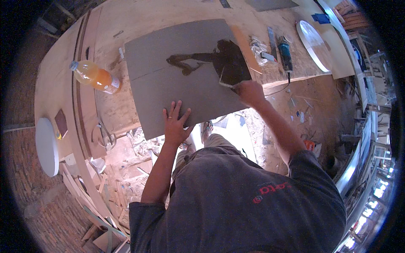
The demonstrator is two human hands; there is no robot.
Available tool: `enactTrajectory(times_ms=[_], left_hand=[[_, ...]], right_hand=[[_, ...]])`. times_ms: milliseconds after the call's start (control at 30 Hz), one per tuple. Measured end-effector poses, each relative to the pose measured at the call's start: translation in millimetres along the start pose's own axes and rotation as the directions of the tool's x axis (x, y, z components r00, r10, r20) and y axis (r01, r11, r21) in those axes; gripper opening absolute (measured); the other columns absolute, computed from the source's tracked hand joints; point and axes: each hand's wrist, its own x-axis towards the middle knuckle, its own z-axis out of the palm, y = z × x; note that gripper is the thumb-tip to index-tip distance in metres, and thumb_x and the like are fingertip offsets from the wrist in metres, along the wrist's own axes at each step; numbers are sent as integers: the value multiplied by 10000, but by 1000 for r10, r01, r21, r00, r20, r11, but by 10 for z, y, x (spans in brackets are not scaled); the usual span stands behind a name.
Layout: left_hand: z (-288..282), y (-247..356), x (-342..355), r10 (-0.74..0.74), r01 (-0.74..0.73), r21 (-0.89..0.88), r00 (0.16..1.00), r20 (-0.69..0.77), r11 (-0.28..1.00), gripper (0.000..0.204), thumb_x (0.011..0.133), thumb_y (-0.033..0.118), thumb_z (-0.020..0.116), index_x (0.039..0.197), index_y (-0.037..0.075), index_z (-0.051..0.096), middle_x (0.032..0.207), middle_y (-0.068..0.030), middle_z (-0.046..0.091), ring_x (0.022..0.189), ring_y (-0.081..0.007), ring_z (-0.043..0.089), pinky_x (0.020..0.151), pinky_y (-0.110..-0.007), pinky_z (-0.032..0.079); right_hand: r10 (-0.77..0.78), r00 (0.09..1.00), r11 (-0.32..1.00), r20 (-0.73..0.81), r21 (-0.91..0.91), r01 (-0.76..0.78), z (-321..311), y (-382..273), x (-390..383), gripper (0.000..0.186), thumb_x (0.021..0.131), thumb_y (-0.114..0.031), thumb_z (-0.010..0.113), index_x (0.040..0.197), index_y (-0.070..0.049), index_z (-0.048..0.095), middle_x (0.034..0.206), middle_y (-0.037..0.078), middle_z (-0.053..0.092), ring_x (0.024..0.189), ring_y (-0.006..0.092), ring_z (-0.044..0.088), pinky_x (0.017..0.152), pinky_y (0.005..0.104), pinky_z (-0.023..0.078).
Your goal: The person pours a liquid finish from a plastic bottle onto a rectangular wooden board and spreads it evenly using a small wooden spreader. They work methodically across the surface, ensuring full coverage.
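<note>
A grey rectangular sheet (168, 88) lies on the wooden workbench, its near edge reaching past the bench's front. Dark wet liquid (230, 63) covers its right part, and a looping dark streak (181, 59) runs left from there. My right hand (249, 93) is closed around a thin, pale, bent tool (223, 82) at the edge of the wet patch; its exact kind is unclear. My left hand (176, 122) rests flat with spread fingers on the sheet's near edge. Left of the sheet stands a plastic bottle (97, 78) of orange liquid, its cap on.
On the bench's right are a teal angle grinder (285, 55), a crumpled whitish cloth (257, 48), a flat metal strip (272, 42) and a white round panel (312, 46). Another white disc (47, 146) is at far left. Wood offcuts (105, 198) litter the floor.
</note>
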Motion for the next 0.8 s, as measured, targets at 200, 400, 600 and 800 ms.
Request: enactTrajectory(times_ms=[200, 400, 600, 800], left_hand=[[-22, -27, -14, 2, -3, 42, 1000, 11, 999, 697, 737, 370, 897, 1383, 217, 686, 1666, -154, 369, 1563, -386, 298, 1232, -693, 190], [-84, 17, 18, 7, -8, 36, 1000, 18, 999, 720, 720, 364, 905, 1389, 221, 681, 1673, -144, 359, 1567, -384, 289, 1228, -698, 193], [-71, -12, -4, -8, 8, 11, 1000, 2, 1000, 729, 717, 356, 906, 1397, 227, 674, 1674, -135, 360, 1572, -380, 281, 1229, -700, 190], [-88, 12, 28, -19, 19, 1, 1000, 19, 1000, 721, 709, 347, 906, 1384, 228, 682, 1673, -133, 367, 1567, -379, 293, 1235, -689, 181]], right_hand=[[-109, 986, 956, 126, -257, 139, -244, -718, -645, 341, 853, -137, 626, 1115, -240, 819, 915, 167, 760, 873, 377, 744, 779, 512, 599], [-139, 877, 958, 460, -163, 238, -223, -767, -1104, 290, 914, -187, 628, 1129, -240, 815, 979, 138, 774, 939, 343, 745, 820, 509, 588], [97, 994, 942, 42, 318, -105, -866, -287, -777, 264, 968, -231, 682, 1186, -96, 744, 1110, 174, 747, 1067, 336, 719, 905, 450, 556], [-124, 992, 977, -8, -178, 120, -476, -88, -468, 289, 981, -276, 590, 1215, -188, 735, 1140, 100, 721, 1111, 318, 703, 944, 460, 584]])
